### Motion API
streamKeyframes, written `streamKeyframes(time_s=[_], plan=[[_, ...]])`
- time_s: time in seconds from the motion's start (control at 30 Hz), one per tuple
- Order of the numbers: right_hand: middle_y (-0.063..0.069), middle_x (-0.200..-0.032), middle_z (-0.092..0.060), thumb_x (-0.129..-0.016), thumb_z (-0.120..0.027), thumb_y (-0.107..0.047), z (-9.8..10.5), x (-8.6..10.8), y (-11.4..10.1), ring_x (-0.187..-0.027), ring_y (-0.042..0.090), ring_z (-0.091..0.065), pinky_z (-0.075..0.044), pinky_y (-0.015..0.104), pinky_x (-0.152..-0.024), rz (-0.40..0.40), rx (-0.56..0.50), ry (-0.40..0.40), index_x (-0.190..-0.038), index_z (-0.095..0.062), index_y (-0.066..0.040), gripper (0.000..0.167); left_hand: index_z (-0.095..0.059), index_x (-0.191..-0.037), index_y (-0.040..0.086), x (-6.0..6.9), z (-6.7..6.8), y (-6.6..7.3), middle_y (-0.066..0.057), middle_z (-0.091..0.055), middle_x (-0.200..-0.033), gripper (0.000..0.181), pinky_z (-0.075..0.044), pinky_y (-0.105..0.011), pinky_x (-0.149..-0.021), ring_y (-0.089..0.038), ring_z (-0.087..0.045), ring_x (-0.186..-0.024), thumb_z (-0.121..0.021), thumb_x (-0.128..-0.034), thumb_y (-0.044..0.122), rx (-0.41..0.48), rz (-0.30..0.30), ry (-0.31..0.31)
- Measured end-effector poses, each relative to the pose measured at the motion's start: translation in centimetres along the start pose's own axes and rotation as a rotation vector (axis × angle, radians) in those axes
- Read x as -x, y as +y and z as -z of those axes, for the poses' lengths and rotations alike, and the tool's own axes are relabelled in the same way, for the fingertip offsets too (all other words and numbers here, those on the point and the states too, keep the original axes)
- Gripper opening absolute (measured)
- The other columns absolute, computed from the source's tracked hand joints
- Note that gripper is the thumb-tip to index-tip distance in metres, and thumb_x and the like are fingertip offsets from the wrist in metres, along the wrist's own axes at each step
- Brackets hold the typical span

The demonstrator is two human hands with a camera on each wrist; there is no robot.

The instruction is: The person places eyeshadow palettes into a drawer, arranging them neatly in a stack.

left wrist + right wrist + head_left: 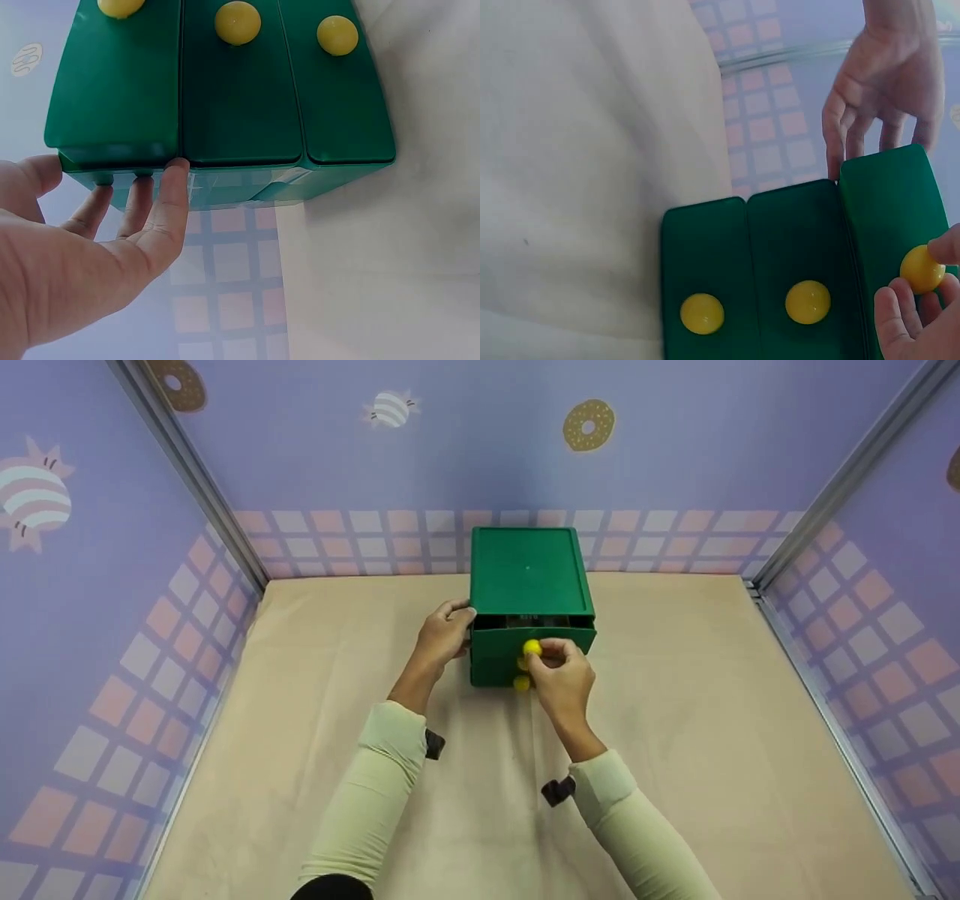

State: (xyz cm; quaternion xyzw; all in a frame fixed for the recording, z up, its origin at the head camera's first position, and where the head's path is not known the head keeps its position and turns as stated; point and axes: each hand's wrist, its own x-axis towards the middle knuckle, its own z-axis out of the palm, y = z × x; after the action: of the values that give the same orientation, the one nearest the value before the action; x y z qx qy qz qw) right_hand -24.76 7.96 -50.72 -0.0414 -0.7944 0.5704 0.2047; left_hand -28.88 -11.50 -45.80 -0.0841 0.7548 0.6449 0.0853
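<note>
A green three-drawer box (pixel 529 570) stands on the cloth against the back wall. Its top drawer (pixel 112 97) is pulled out slightly, leaving a dark gap in which part of some contents shows indistinctly. With thumb and fingertips my right hand (pixel 564 679) pinches the yellow round knob (pixel 921 268) of that drawer. My left hand (pixel 442 636) rests against the left side of the box, fingertips on the side wall near the top drawer. The middle drawer's knob (pixel 808 301) and the bottom drawer's knob (pixel 702 313) are untouched; both drawers sit flush.
A beige cloth (pixel 675 735) covers the work surface. Purple printed panels (pixel 487 450) form the back and sides, with metal rails (pixel 187 472) at the corners. Pale sleeves with dark wrist cameras (pixel 559 791) lie toward the front.
</note>
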Motion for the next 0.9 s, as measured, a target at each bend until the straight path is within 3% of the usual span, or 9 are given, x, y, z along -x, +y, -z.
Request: streamKeyframes(time_s=[0.23, 0.57, 0.7, 0.8, 0.9], plan=[[0.013, -0.101, -0.072, -0.087, -0.079, -0.014, -0.6, -1.5, 0.0, -0.088, 0.023, -0.071, -0.061, 0.035, -0.08, -0.011, 0.02, -0.002, -0.103, -0.072, -0.002, 0.021, -0.049, -0.151, 0.021, 0.2, -0.1, -0.1, -0.012, -0.056, -0.143, 0.048, -0.054, -0.043, -0.098, -0.03, -0.066, -0.115, -0.047, -0.1069, 0.04, -0.021, -0.007, -0.008], [0.012, -0.106, -0.07, -0.09, -0.077, -0.015, -0.8, -2.2, -0.3, -0.092, 0.023, -0.07, -0.061, 0.036, -0.083, -0.023, 0.033, -0.037, -0.106, -0.07, -0.003, 0.021, -0.049, -0.15, 0.021, 0.1, -0.1, 0.1, -0.011, -0.059, -0.135, 0.047, -0.054, -0.041, -0.094, -0.029, -0.064, -0.111, -0.048, -0.1067, 0.04, -0.021, -0.014, -0.006], [0.013, -0.107, -0.068, -0.091, -0.077, -0.015, -0.1, -2.4, -0.1, -0.094, 0.024, -0.069, -0.061, 0.035, -0.085, 0.026, 0.074, -0.118, -0.109, -0.069, -0.003, 0.023, -0.049, -0.15, 0.022, 0.1, 0.1, -0.1, -0.011, -0.059, -0.135, 0.047, -0.054, -0.04, -0.092, -0.03, -0.064, -0.111, -0.047, -0.107, 0.04, -0.017, -0.008, -0.012], [0.015, -0.111, -0.065, -0.092, -0.076, -0.015, 0.8, -2.5, 0.1, -0.098, 0.025, -0.069, -0.06, 0.037, -0.086, 0.095, 0.123, -0.188, -0.113, -0.071, -0.003, 0.025, -0.047, -0.152, 0.021, 0.2, 0.3, -0.3, -0.012, -0.058, -0.138, 0.049, -0.053, -0.042, -0.096, -0.031, -0.063, -0.116, -0.047, -0.1074, 0.041, -0.029, -0.009, -0.019], [0.016, -0.115, -0.065, -0.093, -0.074, -0.017, 2.0, -2.6, 0.2, -0.101, 0.028, -0.069, -0.06, 0.04, -0.087, 0.164, 0.166, -0.207, -0.117, -0.072, -0.003, 0.027, -0.042, -0.155, 0.018, 0.3, 0.4, -0.5, -0.013, -0.053, -0.146, 0.054, -0.051, -0.047, -0.103, -0.032, -0.059, -0.126, -0.045, -0.1076, 0.043, -0.069, -0.032, -0.032]])
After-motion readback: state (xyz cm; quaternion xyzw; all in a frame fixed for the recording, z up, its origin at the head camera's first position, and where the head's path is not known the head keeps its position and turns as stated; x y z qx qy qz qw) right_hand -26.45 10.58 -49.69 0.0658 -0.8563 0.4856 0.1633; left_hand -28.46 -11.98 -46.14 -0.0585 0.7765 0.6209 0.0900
